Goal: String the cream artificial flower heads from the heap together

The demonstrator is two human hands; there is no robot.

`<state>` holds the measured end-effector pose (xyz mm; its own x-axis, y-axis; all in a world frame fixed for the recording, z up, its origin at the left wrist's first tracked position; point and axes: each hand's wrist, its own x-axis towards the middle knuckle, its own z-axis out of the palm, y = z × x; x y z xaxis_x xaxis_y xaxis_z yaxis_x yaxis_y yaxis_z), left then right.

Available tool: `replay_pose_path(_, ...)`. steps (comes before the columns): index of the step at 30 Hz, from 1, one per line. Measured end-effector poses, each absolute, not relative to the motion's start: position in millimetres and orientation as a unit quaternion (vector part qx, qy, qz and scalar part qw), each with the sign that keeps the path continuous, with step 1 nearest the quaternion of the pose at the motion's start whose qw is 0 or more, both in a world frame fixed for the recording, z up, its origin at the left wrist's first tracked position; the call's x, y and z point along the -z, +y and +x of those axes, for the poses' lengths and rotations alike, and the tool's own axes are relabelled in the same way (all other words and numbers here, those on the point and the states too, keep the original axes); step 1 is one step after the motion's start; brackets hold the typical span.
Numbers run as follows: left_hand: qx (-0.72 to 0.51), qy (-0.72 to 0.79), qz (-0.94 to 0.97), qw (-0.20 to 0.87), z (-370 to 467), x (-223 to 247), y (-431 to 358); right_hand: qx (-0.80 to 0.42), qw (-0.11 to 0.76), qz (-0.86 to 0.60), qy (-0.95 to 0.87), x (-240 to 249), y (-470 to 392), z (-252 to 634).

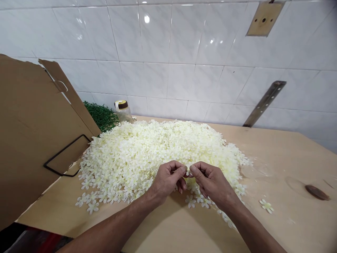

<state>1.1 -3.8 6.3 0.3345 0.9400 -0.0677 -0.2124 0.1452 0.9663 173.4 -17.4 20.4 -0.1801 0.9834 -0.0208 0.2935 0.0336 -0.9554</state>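
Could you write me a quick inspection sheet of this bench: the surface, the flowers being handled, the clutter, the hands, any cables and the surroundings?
Surface: wooden table, pale, with a dark knot at right.
Job's things: big heap of flowers, cream-white; one small flower pinched between both hands.
Clutter: lone stray flower at right; bottle behind the heap; green foliage.
Hands: left hand and right hand meet fingertip to fingertip at the heap's near edge.
Cables: nothing seen.
Surroundings: white tiled wall; cardboard box at left; metal bracket.
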Motion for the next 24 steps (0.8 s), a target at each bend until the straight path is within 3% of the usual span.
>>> replay_pose_path(5,-0.428,0.385,0.482,0.660,-0.6,-5.4,-2.4,-0.520,0.350,-0.497,-0.600,-19.5,-17.2,175.6)
replay_pose_path(12,-0.442,0.416,0.567,0.558,-2.1,1.5,-3.0,-0.481,0.337,-0.539,-0.604,-20.5,-16.0,177.2)
replay_pose_path(24,-0.409,0.380,0.472,0.682,1.5,-6.6,-1.7,-0.421,0.371,-0.528,-0.637,-25.2,-21.0,173.6)
